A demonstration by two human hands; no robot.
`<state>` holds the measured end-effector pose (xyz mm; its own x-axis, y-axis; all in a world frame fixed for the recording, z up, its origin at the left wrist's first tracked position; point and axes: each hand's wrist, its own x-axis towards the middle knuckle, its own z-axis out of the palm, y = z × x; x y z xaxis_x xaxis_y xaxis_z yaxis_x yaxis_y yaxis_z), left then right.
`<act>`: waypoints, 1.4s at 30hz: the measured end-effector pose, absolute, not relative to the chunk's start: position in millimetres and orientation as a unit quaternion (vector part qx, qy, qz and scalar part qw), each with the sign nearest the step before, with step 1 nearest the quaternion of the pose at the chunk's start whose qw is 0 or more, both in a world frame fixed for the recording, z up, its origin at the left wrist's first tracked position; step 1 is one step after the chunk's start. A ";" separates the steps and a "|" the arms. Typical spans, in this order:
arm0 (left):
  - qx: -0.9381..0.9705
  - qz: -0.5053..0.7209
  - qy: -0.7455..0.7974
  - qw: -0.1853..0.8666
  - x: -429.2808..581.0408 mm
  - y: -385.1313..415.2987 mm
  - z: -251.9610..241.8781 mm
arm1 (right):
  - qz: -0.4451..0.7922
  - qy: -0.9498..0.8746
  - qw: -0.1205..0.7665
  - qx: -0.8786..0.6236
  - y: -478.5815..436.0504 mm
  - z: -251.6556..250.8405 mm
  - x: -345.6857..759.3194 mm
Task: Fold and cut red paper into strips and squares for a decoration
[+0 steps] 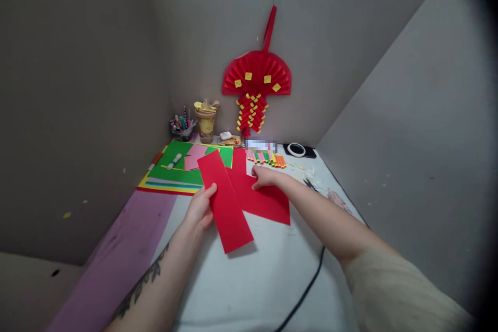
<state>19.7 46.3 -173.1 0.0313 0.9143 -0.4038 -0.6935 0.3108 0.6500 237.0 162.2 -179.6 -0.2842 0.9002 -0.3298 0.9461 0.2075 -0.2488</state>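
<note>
- One smooth red paper rectangle (225, 207), straight-edged, pinched in our left fingers (210, 190)
- Angular red sheet (268, 206) at our right fingers (256, 185); whether gripped, we cannot tell

On your wall (202, 41): 1 red pleated fan (257, 68), 4 yellow squares (267, 79) on it, red-and-yellow rolls (252, 113) hanging beneath. Toward your table's (241, 293) back: 1 pen holder (182, 133), 1 cup (206, 126), 1 white ring (289, 149) on 1 black phone (310, 153).
</note>
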 end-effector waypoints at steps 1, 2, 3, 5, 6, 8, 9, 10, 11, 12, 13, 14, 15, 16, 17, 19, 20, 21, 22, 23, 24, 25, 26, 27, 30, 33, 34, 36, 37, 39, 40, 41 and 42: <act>0.139 0.572 0.397 0.704 19.8 46.0 -172.9 | -0.210 0.771 0.060 0.598 162.7 -178.2 235.5; 0.139 0.573 0.395 0.704 19.7 46.0 -172.8 | -0.215 0.767 0.062 0.601 163.3 -176.1 234.1; 0.139 0.574 0.393 0.705 19.1 46.3 -172.7 | -0.220 0.765 0.060 0.603 163.9 -173.3 232.9; 0.135 0.578 0.390 0.704 16.4 47.7 -172.2 | -0.232 0.762 0.049 0.602 164.3 -165.4 233.1; 0.128 0.583 0.391 0.701 14.3 48.7 -171.7 | -0.242 0.761 0.038 0.601 163.6 -160.5 234.9; 0.104 0.595 0.398 0.690 9.7 50.6 -170.1 | -0.260 0.759 0.012 0.596 159.7 -149.5 242.0; 0.090 0.602 0.402 0.684 7.8 51.3 -169.2 | -0.276 0.755 -0.010 0.594 156.0 -144.1 246.7; 0.079 0.608 0.403 0.679 6.7 51.6 -168.4 | -0.297 0.748 -0.038 0.592 151.1 -139.0 251.4; 0.071 0.612 0.402 0.677 6.7 51.4 -167.9 | -0.332 0.734 -0.082 0.587 144.9 -134.6 255.4; 0.069 0.615 0.398 0.678 7.8 50.8 -167.7 | -0.391 0.699 -0.158 0.578 137.4 -131.1 258.4; 0.070 0.617 0.393 0.678 10.0 49.8 -168.0 | -0.438 0.663 -0.232 0.561 128.8 -128.5 259.7; 0.074 0.619 0.389 0.678 13.3 48.4 -168.6 | -0.473 0.624 -0.302 0.544 119.3 -127.0 259.4; 0.082 0.620 0.384 0.679 17.3 46.6 -169.4 | -0.496 0.591 -0.357 0.527 109.5 -126.5 257.7; 0.092 0.621 0.380 0.680 21.6 44.7 -170.2 | -0.508 0.571 -0.394 0.511 99.7 -126.7 254.9; 0.103 0.621 0.374 0.681 25.9 42.7 -170.9 | -0.522 0.557 -0.413 0.497 90.6 -127.7 251.4; 0.124 0.618 0.360 0.688 33.5 38.7 -171.7 | -0.546 0.546 -0.425 0.473 76.0 -131.0 244.5; 0.133 0.615 0.356 0.691 36.4 36.9 -171.6 | -0.546 0.546 -0.425 0.472 70.9 -133.1 241.5; 0.140 0.613 0.352 0.693 38.8 35.2 -171.4 | -0.540 0.550 -0.425 0.475 67.4 -135.3 238.8; 0.149 0.613 0.348 0.694 40.8 33.7 -171.2 | -0.530 0.555 -0.425 0.479 65.2 -137.4 236.3; 0.160 0.615 0.342 0.693 42.6 32.3 -171.2 | -0.524 0.561 -0.425 0.480 64.0 -139.3 233.7; 0.171 0.619 0.335 0.690 44.1 31.2 -171.3 | -0.523 0.565 -0.424 0.477 63.3 -140.9 231.1; 0.181 0.624 0.329 0.685 45.4 30.4 -171.8 | -0.526 0.569 -0.423 0.469 62.9 -141.8 228.5; 0.188 0.630 0.326 0.679 46.4 30.0 -172.4 | -0.530 0.573 -0.423 0.461 62.3 -142.0 226.2; 0.189 0.635 0.328 0.673 46.8 30.1 -173.1 | -0.533 0.575 -0.423 0.455 61.4 -141.4 224.5; 0.170 0.654 0.346 0.651 43.1 33.6 -173.8 | -0.569 0.567 -0.415 0.427 55.1 -137.9 226.0; 0.134 0.682 0.340 0.634 33.4 40.2 -170.8 | -0.644 0.537 -0.413 0.354 40.8 -144.5 232.1; 0.121 0.694 0.333 0.627 30.7 42.2 -169.6 | -0.657 0.528 -0.423 0.332 34.1 -151.8 231.9; 0.101 0.719 0.321 0.609 28.9 44.3 -168.6 | -0.650 0.517 -0.455 0.322 18.6 -173.1 224.5; 0.095 0.728 0.316 0.601 30.3 44.4 -169.0 | -0.641 0.507 -0.472 0.330 10.7 -185.5 217.7; 0.098 0.730 0.306 0.604 36.1 42.9 -171.6 | -0.611 0.474 -0.512 0.374 -1.8 -207.7 201.9; 0.105 0.724 0.302 0.611 38.9 42.1 -173.4 | -0.590 0.443 -0.540 0.405 -5.1 -215.5 195.3; 0.116 0.716 0.300 0.619 40.3 41.8 -175.1 | -0.571 0.421 -0.559 0.429 -5.8 -220.3 191.0; 0.134 0.709 0.302 0.623 39.4 42.3 -176.4 | -0.556 0.406 -0.573 0.445 -3.9 -222.3 189.8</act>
<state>39.4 42.3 -176.4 -0.1870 0.9644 -0.1868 -0.8027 -0.0403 0.5951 189.8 -3.9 -222.3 0.0529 0.9981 -0.0301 -0.2763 -0.0143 -0.9610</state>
